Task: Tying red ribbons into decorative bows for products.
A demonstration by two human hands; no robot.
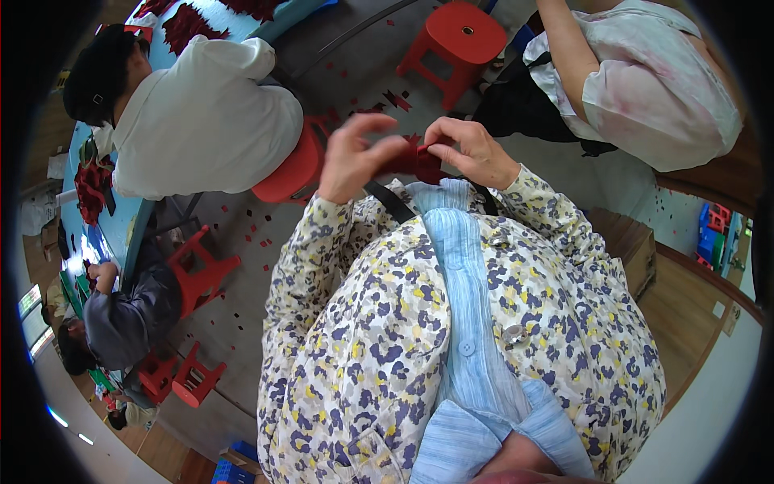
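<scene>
**A:** What are the hands doing on your feed?

**B:** I am seeing both raised in front of the chest. The left hand [355, 157] and the right hand [472, 153] are meeting on a small dark red piece of soft material [419, 161], which is sitting between them, above the flowered jacket [387, 323] and the pale blue shirt [472, 323].

**A:** How are the fingers standing?

**B:** The fingers of the right hand [442, 137] are curling down and pinching the piece's right end. On the left hand, the thumb and one finger are closing on the left end, while the other fingers [367, 123] are spreading apart above it.

**A:** And around them?

**B:** Far and slightly right, a red plastic stool [455, 40] is standing on the grey floor [242, 234], which is carrying scattered red scraps. To the far left, a person in a white top [210, 121] is sitting on another red stool [294, 169] at a light blue worktop [121, 234] with dark red pieces [90, 189] lying on it. To the far right, another person in a pale garment [645, 89] is bending over.
</scene>
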